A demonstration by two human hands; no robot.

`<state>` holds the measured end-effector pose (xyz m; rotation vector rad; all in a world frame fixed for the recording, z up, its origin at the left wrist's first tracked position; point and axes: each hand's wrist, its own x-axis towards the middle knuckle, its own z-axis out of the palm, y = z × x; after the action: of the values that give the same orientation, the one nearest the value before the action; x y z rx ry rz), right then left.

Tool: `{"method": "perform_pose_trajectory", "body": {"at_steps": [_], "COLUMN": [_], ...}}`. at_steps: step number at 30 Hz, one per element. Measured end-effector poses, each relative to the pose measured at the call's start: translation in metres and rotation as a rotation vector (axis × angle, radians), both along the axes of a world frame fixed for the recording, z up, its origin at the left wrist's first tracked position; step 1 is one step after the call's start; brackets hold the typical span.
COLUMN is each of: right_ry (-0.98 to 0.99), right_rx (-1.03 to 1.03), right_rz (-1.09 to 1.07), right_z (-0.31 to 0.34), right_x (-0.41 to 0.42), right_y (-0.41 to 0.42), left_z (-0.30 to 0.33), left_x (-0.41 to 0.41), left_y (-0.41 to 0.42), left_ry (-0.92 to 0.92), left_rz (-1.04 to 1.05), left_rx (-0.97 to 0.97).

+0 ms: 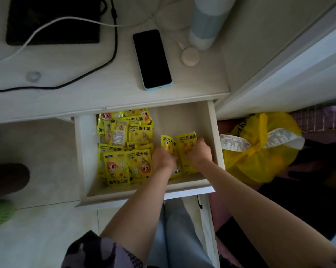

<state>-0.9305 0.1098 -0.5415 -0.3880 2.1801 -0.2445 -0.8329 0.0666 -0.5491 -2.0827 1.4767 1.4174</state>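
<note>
An open white drawer (214, 132) under the desk holds several yellow hand-warmer packets (124, 144), heaped in its left half. Both my hands are inside its right half. My left hand (164, 158) grips one yellow packet (169, 143) that stands on edge. My right hand (199, 152) grips a second yellow packet (186, 141) right beside it. The lower parts of both packets are hidden by my hands.
On the desk top lie a phone (151, 59) in a blue case, a black pad (52, 20) with cables, a round beige puck (190, 56) and a tall pale bottle (207, 22). A yellow plastic bag (260, 159) with a receipt sits right of the drawer.
</note>
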Motion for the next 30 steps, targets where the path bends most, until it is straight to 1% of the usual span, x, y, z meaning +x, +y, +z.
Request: {"method": "perform_pose_trajectory", "body": {"at_steps": [4,9,12,16,19,26,30], "right_ry": [-0.032,-0.029,0.000,0.031,0.030,0.048,0.055], "right_rx": [-0.005,0.047,0.081,0.079,0.060,-0.094,-0.159], "right_rz": [0.015,0.086,0.168,0.272,0.283,0.405,0.510], "right_z": [-0.013,-0.018,-0.012,0.002,0.017,0.062,0.086], "right_x": [-0.002,-0.007,-0.008,-0.004,-0.003,0.004,0.020], "right_y": [0.005,0.012,0.015,0.015,0.015,0.012,0.003], "left_z": [-0.009,-0.010,-0.007,0.009,0.026,0.069,0.088], "left_x": [-0.005,-0.002,0.001,0.001,0.004,0.033,0.066], "left_y": [-0.001,0.003,0.006,0.006,0.007,0.000,-0.005], "left_ry": [0.000,-0.045,-0.063,-0.061,-0.038,0.092,0.084], "left_rz": [-0.002,-0.111,-0.149,-0.211,-0.267,-0.265,-0.261], "left_rx": [0.010,0.074,0.076,-0.004,-0.064,-0.199,-0.272]}}
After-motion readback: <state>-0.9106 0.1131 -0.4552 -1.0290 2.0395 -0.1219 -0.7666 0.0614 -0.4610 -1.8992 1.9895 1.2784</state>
